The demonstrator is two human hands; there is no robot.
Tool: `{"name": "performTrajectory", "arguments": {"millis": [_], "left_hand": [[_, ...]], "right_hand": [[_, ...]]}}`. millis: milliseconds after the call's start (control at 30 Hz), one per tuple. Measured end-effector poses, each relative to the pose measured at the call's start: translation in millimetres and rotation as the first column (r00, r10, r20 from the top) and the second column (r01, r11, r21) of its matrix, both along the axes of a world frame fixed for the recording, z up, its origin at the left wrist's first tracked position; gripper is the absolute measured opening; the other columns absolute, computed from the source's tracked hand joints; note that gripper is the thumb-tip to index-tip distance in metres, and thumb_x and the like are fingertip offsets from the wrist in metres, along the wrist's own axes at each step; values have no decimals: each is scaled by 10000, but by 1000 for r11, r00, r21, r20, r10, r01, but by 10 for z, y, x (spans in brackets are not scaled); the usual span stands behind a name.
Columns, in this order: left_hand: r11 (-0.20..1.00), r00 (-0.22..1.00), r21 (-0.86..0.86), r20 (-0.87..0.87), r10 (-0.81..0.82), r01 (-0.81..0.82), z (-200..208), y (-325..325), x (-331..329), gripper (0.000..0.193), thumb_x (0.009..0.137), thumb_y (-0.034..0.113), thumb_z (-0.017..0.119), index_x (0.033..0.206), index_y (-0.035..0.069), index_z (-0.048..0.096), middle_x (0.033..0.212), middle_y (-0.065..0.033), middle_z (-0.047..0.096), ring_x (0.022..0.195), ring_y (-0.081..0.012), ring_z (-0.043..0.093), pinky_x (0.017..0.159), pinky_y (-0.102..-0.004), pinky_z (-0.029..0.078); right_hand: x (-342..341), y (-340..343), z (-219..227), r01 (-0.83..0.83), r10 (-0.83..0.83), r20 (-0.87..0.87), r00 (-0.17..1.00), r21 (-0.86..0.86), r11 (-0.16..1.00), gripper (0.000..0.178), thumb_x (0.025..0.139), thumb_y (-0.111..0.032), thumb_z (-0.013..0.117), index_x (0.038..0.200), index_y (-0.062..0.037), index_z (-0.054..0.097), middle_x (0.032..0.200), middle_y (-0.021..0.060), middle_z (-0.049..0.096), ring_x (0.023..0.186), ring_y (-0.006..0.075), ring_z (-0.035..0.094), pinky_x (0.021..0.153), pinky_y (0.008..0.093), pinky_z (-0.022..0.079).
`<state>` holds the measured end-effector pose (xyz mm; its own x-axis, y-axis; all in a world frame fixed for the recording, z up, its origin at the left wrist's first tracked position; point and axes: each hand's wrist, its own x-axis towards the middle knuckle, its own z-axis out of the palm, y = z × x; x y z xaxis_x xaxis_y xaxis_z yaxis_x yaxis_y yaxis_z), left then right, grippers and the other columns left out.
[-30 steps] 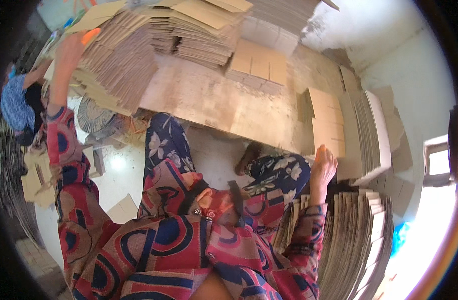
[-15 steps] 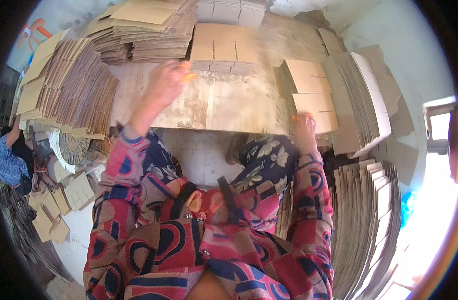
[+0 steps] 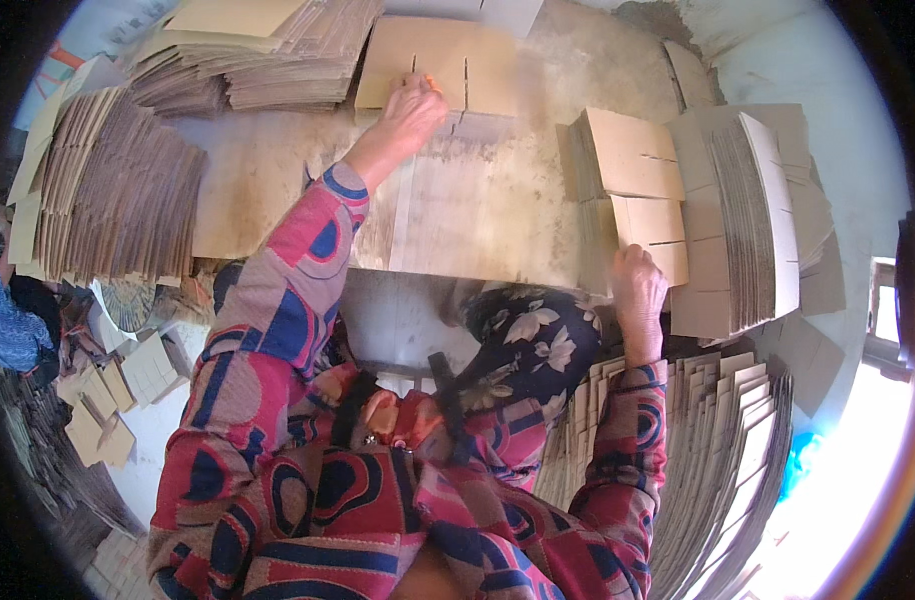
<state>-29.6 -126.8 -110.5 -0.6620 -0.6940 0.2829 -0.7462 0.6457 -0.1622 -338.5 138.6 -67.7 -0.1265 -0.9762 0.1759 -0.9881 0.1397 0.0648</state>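
Note:
My left hand (image 3: pixel 416 105) is stretched out over the top of a slotted cardboard stack (image 3: pixel 488 60) at the far middle of the table. Its fingers are loosely bent and partly apart, with nothing visible in them; an orange cover shows at a fingertip. At the right, my right hand (image 3: pixel 640 282) is closed at the near edge of a slotted cardboard sheet (image 3: pixel 653 235), the front one of two piles side by side. The fingertips there are partly hidden. Behind it lies the other pile's sheet (image 3: pixel 633 150).
A wooden table (image 3: pixel 478 220) lies before me. Leaning cardboard stacks (image 3: pixel 118 190) stand at its left, with a taller pile (image 3: pixel 288 70) behind. More cardboard (image 3: pixel 748 220) stands at the right, and upright sheets (image 3: pixel 698 430) below it. Another person's blue sleeve (image 3: pixel 16 325) is at far left.
My left hand has moved away and to the right, onto the far middle stack. My right hand has shifted slightly nearer and right, staying at the right-hand pile. The view has shifted a little.

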Motion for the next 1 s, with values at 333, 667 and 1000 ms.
{"name": "performTrajectory", "arguments": {"millis": [333, 667, 1000], "left_hand": [[982, 972, 110, -198, -127, 150, 89, -222, 101, 143, 799, 183, 651, 780, 43, 672, 757, -161, 661, 785, -328, 633, 722, -424, 512], [978, 778, -100, -595, -204, 181, 864, -28, 283, 87, 826, 116, 660, 867, 46, 692, 798, -164, 665, 765, -363, 643, 654, -425, 508], [876, 908, 355, -377, -184, 325, 1605, 1316, 400, 62, 736, -12, 582, 789, 4, 610, 746, -205, 627, 764, -419, 623, 659, -497, 470]], "right_hand": [[27, -32, 226, 4, -39, 338, 940, 103, 995, 215, 815, -62, 636, 1002, -7, 546, 883, 206, 641, 841, 403, 620, 712, 485, 496], [-3, 258, 414, 462, -456, 87, 886, -80, 883, 620, 950, -51, 466, 1510, -97, 205, 1364, 212, 514, 879, 320, 698, 738, 387, 587], [631, 158, 2127, 123, 134, 277, 952, -742, 659, 509, 877, -48, 675, 1355, 14, 511, 1304, 141, 592, 1086, 185, 609, 946, 299, 496]]}}
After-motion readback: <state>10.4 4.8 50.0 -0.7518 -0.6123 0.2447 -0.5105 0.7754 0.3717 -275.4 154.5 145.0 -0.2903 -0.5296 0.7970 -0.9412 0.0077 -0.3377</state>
